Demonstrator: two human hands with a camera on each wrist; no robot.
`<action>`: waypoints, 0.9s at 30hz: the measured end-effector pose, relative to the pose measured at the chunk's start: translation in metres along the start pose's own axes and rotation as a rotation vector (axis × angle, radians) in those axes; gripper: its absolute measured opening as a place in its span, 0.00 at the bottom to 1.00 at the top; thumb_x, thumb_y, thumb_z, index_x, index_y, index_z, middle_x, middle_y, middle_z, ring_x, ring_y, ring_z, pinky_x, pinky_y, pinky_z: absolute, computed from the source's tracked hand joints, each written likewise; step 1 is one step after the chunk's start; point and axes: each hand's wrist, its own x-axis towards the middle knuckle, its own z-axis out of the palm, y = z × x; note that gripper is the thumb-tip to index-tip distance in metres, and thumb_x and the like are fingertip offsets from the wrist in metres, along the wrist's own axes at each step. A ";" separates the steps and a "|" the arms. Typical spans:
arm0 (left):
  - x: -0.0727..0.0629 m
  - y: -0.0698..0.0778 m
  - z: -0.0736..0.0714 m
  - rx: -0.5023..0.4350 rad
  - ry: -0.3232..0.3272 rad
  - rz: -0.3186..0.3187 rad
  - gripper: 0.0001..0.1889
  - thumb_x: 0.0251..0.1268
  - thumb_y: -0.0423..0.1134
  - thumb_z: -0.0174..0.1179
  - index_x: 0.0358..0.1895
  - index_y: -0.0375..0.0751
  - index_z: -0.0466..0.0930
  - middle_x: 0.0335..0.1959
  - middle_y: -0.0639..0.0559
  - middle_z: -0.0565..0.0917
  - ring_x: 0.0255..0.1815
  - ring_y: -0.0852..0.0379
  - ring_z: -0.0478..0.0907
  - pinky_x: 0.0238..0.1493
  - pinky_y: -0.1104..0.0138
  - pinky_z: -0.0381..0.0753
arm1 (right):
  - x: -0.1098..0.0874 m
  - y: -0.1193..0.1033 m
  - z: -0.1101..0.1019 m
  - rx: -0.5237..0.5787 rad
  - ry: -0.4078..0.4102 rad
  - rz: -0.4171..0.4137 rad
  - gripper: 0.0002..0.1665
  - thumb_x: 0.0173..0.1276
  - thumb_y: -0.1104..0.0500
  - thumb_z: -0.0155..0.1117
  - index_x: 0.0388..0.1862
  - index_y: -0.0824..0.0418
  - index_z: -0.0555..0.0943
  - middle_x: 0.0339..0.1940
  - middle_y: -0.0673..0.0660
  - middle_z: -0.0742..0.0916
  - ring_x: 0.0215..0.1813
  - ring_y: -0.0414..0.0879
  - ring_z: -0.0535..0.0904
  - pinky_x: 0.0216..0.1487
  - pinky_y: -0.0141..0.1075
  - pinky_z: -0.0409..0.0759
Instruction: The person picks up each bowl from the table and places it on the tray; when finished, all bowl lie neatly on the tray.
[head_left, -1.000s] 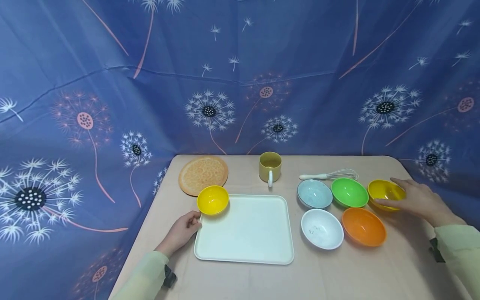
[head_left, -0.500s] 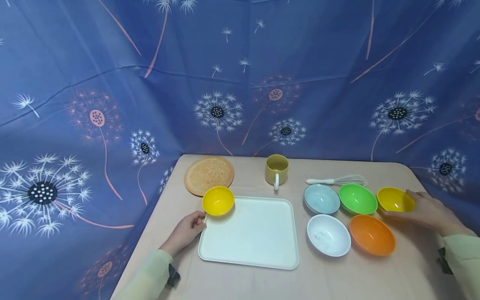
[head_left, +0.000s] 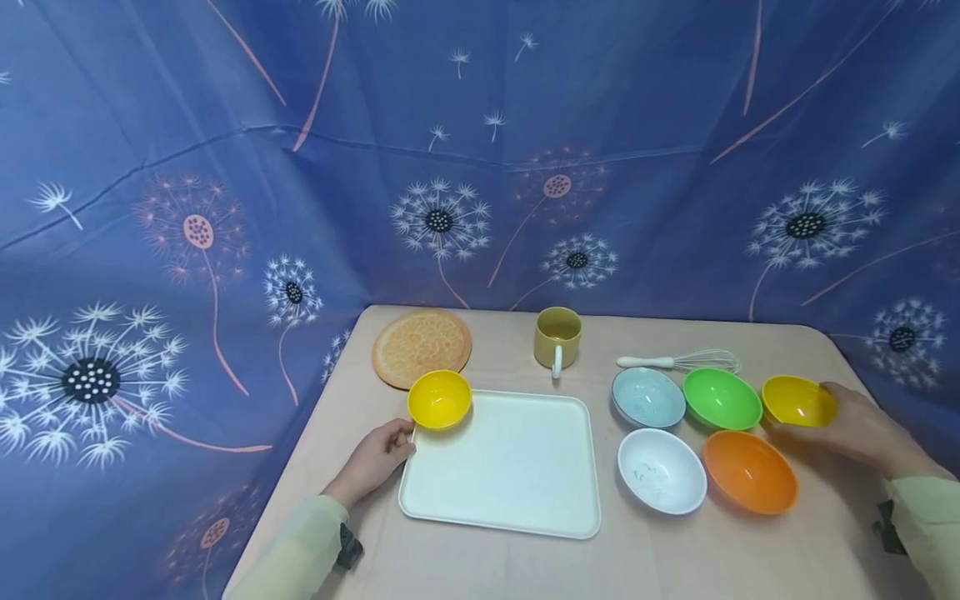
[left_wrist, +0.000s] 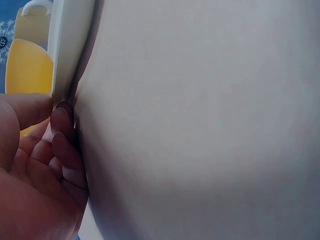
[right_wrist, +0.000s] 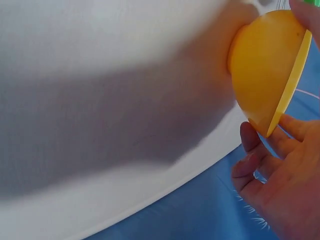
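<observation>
Blue dandelion-print fabric [head_left: 480, 208] backs the beige cloth-covered table [head_left: 525, 571]. Left hand [head_left: 372, 460] pinches the left edge of the white rectangular tray [head_left: 502, 467], beside the round yellow bowl [head_left: 439, 400] at its far left corner. Right hand [head_left: 870, 432] grips a second glossy yellow bowl [head_left: 798, 402] near the table's right edge. Between tray and gripped bowl stand four round bowls: light-blue bowl [head_left: 648, 398], green bowl [head_left: 722, 400], white bowl [head_left: 662, 472], orange bowl [head_left: 750, 472] (white-handled wire whisk [head_left: 678, 361] behind).
</observation>
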 end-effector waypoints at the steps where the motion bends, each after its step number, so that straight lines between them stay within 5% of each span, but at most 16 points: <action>1: 0.000 0.000 0.000 0.001 0.000 -0.001 0.18 0.73 0.37 0.65 0.64 0.46 0.81 0.33 0.53 0.76 0.36 0.55 0.72 0.37 0.63 0.71 | 0.000 0.001 0.000 0.007 0.004 0.003 0.71 0.57 0.31 0.77 0.65 0.90 0.54 0.54 0.87 0.69 0.51 0.79 0.71 0.46 0.74 0.72; 17: 0.002 -0.002 0.001 -0.003 -0.008 0.018 0.19 0.74 0.38 0.64 0.65 0.47 0.81 0.34 0.53 0.76 0.36 0.55 0.72 0.38 0.63 0.71 | -0.011 0.003 -0.006 0.059 0.077 0.083 0.73 0.58 0.31 0.77 0.66 0.91 0.53 0.55 0.87 0.68 0.49 0.77 0.71 0.47 0.73 0.71; 27: -0.003 0.002 -0.003 0.006 -0.012 0.021 0.18 0.74 0.37 0.65 0.64 0.45 0.81 0.34 0.53 0.76 0.36 0.55 0.72 0.38 0.63 0.71 | -0.029 -0.024 -0.027 0.035 0.177 0.042 0.74 0.59 0.36 0.78 0.71 0.91 0.49 0.58 0.90 0.65 0.52 0.80 0.67 0.47 0.73 0.69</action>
